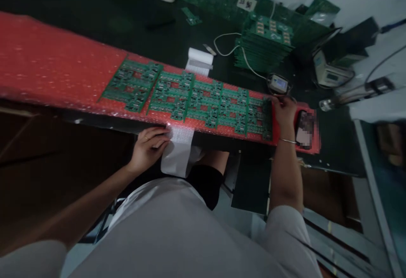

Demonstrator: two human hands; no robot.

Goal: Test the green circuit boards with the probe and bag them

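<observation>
Left hand (149, 145): flat, loose, on paper strip (177, 155) at near edge of red wrap (47, 66).
Right hand (283, 113): at right end of green boards (196, 100); grip unclear.
Open room: bare red wrap, left.

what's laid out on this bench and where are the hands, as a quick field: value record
surface: red bubble wrap along a dark bench
boards: green circuit boards lying flat in a row on the wrap
left hand: resting on a white paper strip at the wrap's near edge
right hand: touching the right end of the row
beside right hand: blurred dark device
behind: stack of boards, white roll
</observation>
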